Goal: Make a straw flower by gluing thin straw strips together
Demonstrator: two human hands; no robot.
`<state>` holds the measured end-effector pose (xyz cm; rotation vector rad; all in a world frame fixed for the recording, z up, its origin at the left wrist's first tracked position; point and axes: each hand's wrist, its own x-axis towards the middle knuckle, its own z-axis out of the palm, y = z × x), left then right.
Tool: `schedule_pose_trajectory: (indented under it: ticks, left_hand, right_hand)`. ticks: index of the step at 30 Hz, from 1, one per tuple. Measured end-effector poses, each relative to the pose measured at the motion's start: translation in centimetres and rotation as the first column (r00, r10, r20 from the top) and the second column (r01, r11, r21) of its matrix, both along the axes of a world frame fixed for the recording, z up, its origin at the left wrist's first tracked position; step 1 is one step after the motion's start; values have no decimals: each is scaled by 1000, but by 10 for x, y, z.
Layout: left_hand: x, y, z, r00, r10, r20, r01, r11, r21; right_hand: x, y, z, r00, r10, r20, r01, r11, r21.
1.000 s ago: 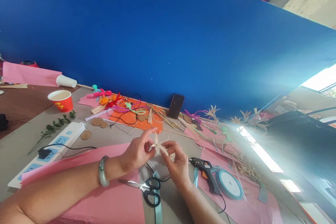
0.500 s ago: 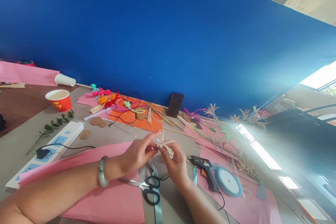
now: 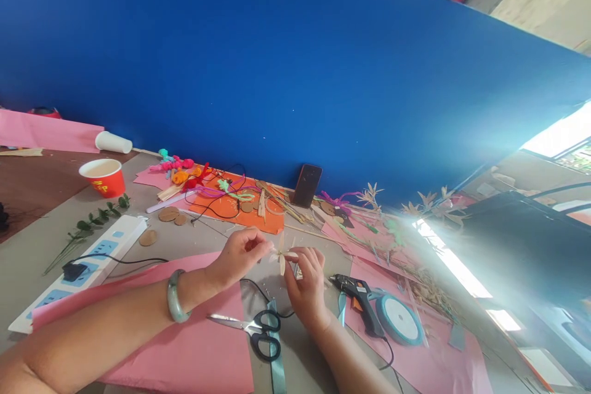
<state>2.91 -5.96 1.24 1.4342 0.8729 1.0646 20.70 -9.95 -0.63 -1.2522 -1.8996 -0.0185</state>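
Between my hands is a small pale flower [image 3: 282,263] with narrow, dried-looking petals. My right hand [image 3: 308,286] is closed, thumb and fingers pinching it from the right. My left hand [image 3: 242,255], a bangle [image 3: 175,297] on its wrist, has thumb and forefinger pressed together at the flower's left side. What that pinch holds, if anything, is too small to make out. Below the hands lie scissors [image 3: 266,335] with black handles, on pink paper [image 3: 194,351] and a light blue ribbon [image 3: 277,372]. Right of my right hand rests a black glue gun [image 3: 364,305].
A ribbon spool [image 3: 399,318] lies beside the glue gun. On the left are a power strip [image 3: 111,243], a leafy sprig [image 3: 95,220] and a red paper cup [image 3: 104,178]. A phone [image 3: 307,186] leans against the blue partition [image 3: 277,61], with craft pieces along its base.
My left hand has drawn slightly left from the flower, its fingers now curled into a pinch. The flower's petals show more openly, while my right hand keeps hold.
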Motion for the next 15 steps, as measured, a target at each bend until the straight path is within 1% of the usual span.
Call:
schedule_pose_trajectory:
  ticks: [4,8,11,13,15]
  left_hand:
    - [2,2,-4,998,-48,46,53,991,-124]
    - [4,3,-6,990,-102,100,124,960,-252]
    - [5,3,-4,989,-54,140,97,942,-320]
    - [4,2,-2,986,-33,163,85,941,-328]
    - [3,1,-2,981,-67,183,119,948,-294]
  right_hand:
    - [-1,-1,2,1000,15,-21,-15,1000,4]
    - [-2,-1,2,998,14,-59,-14,1000,1]
    - [-2,0,2,998,-2,-55,1,1000,-12]
    - [-2,0,1,999,-8,-43,7,1000,-22]
    - [-3,-1,1,999,-10,-37,9,1000,-28]
